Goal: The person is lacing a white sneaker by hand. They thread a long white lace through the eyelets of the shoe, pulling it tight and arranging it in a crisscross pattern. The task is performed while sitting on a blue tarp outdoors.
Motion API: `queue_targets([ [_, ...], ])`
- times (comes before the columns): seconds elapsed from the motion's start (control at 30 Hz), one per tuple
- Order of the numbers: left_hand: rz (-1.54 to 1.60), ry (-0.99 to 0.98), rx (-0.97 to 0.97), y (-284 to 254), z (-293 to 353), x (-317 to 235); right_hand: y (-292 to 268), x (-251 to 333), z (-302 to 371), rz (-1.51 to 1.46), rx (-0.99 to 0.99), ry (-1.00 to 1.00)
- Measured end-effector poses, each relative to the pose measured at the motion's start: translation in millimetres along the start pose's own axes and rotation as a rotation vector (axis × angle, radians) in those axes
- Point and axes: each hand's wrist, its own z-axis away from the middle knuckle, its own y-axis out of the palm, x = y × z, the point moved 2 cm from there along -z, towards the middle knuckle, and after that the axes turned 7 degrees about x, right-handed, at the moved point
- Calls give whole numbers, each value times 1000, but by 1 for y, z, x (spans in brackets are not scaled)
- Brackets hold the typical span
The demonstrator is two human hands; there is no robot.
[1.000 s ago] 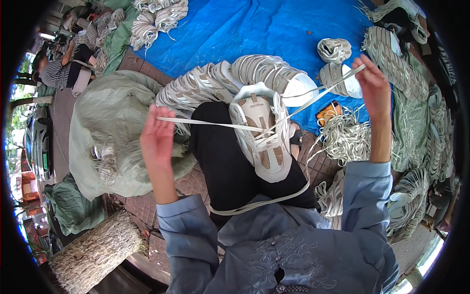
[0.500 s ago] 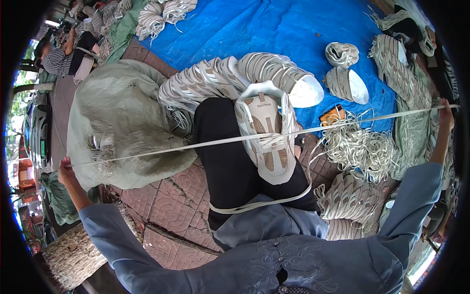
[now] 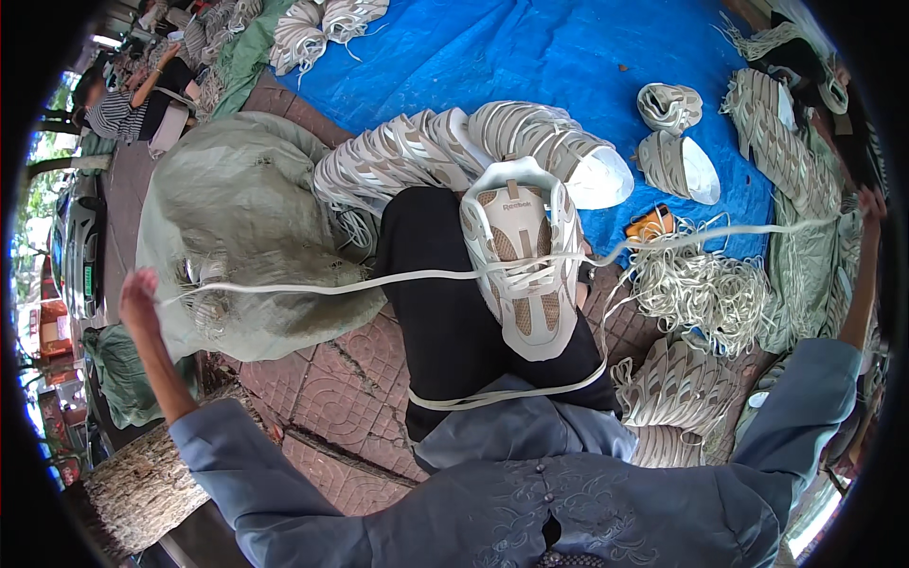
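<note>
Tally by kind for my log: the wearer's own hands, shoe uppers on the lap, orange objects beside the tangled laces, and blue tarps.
Left hand and right hand: 2
Shoe upper: 1
Orange object: 1
Blue tarp: 1
Total: 5

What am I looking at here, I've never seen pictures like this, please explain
There's no machine: a person's bare left hand and right hand are spread wide, seen by a fisheye camera worn on the head, looking down, which bends edges. A pale lace runs loosely between them across a shoe on the lap; I can't tell whether either hand grips it. Ahead, stacked shoes lie on a blue tarp, with piled laces to the right.
</note>
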Motion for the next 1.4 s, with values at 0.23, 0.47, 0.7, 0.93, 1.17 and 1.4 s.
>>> queue_targets([
  [0.23,-359,80,407,369,197,-41,495,130,291,-282,947,333],
  [0.47,-494,220,518,434,244,-8,584,145,382,-129,1270,194],
  [0.7,-548,382,455,439,251,-3,585,141,383,-263,1272,422],
  [0.93,-932,808,484,439,265,-4,582,138,394,-360,1214,604],
  [1.17,-1008,892,622,436,263,-5,579,139,403,-341,1220,622],
  [1.4,-1106,524,999,447,242,-20,563,145,400,-294,1172,537],
])
